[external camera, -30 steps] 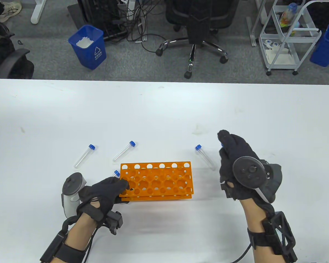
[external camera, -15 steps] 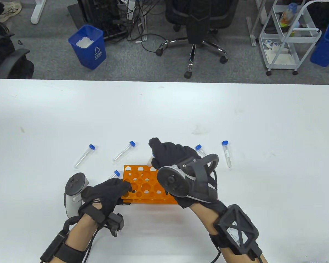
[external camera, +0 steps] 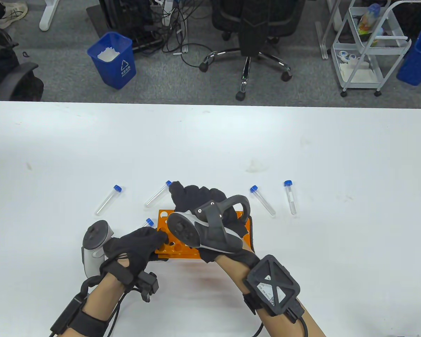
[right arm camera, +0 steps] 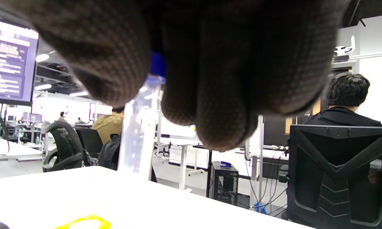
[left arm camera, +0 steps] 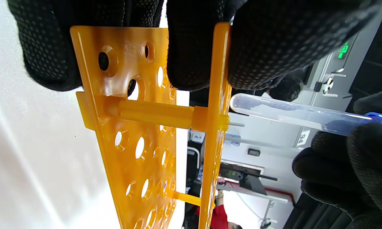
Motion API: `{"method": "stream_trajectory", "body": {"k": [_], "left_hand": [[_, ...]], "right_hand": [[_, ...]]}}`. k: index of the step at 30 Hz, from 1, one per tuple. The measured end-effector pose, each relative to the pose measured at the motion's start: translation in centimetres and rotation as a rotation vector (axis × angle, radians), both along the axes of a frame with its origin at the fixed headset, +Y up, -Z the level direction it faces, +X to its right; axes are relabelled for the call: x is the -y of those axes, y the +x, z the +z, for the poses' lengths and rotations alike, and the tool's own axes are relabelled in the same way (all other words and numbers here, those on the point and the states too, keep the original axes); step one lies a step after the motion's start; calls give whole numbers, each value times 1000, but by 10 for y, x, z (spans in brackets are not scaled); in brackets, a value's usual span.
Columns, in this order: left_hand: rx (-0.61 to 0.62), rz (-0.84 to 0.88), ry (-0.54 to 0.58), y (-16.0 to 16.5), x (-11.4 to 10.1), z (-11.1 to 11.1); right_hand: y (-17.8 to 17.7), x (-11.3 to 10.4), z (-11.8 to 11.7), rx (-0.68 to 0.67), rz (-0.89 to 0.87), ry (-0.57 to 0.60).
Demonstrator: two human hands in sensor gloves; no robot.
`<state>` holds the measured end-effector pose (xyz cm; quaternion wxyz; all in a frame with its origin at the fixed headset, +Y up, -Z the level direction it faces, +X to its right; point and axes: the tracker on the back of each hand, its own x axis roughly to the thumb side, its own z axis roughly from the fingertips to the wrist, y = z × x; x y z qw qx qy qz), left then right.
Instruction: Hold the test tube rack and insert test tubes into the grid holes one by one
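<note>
The right hand's fingers (left arm camera: 347,165) pinch a tube (left arm camera: 293,113) near its blue cap, its rounded end just beside the rack's top plate (left arm camera: 217,95) in the left wrist view. From there I cannot tell whether the tip lines up with a hole. To seat it well, I would bring the tube square to the plate, find the hole with the tip, then slide it in without forcing.

The left hand's fingers (left arm camera: 191,47) grip the rack's end, one on each side of the top plate. Pressing down would keep the rack from skating as the tube enters.

In the table view the right hand (external camera: 200,202) covers most of the rack (external camera: 168,245), which sits on the desk (external camera: 210,140) at its near edge, with the left hand (external camera: 135,245) on its left end. Five more tubes lie on the desk: one (external camera: 107,200) left, one (external camera: 156,196) partly behind the right hand, one (external camera: 149,222) by the left hand, and two (external camera: 263,200) (external camera: 290,197) right.
</note>
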<state>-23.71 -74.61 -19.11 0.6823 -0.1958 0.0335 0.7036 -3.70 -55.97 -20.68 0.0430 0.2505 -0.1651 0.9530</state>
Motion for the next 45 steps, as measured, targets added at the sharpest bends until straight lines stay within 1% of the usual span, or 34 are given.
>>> {"method": "stream_trajectory", "body": {"k": [10,19,45], "left_hand": [[6,-8,6,1,0,-3],[3,-6,10,0,-1,-4],[-17,3,3,-4,-1,-4]], "right_hand": [[-13,19,-7,2,88,-37],[-19,31,-7,0,142,-41],[-18,34,-2,24,139,-64]]}}
